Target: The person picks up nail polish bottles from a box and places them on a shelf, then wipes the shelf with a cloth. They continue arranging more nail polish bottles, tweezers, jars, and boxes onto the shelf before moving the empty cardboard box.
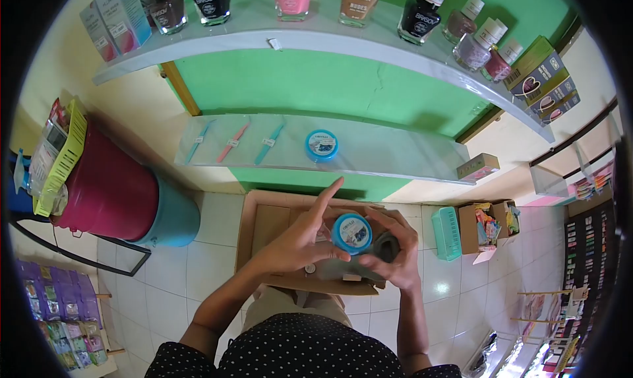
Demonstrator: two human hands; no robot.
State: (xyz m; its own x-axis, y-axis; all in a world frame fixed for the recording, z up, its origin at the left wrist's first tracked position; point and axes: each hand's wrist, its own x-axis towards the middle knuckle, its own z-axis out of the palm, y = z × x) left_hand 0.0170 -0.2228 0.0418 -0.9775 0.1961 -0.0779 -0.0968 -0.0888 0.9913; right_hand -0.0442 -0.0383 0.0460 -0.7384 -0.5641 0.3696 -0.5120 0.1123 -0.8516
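A round jar with a bright blue rim and a printed label on top (351, 233) is held above an open cardboard box. My left hand (304, 238) has its thumb at the jar's lower left edge. Its index finger points up, away from the jar, and the other fingers are partly hidden. On the jar's right side, my right hand (397, 249) curls round a dark grey, cloth-like thing (388, 247), its fingers and thumb close to the jar. A matching blue jar (322, 145) stands on the lower shelf.
The lower shelf (395, 155) also carries several slim coloured tools (269, 143) and a small carton (479, 167). Nail polish bottles (293, 0) line the upper shelf (290, 40). Below is the cardboard box (247, 236). Stacked tubs (115, 180) stand left; a turquoise basket (447, 233) sits right.
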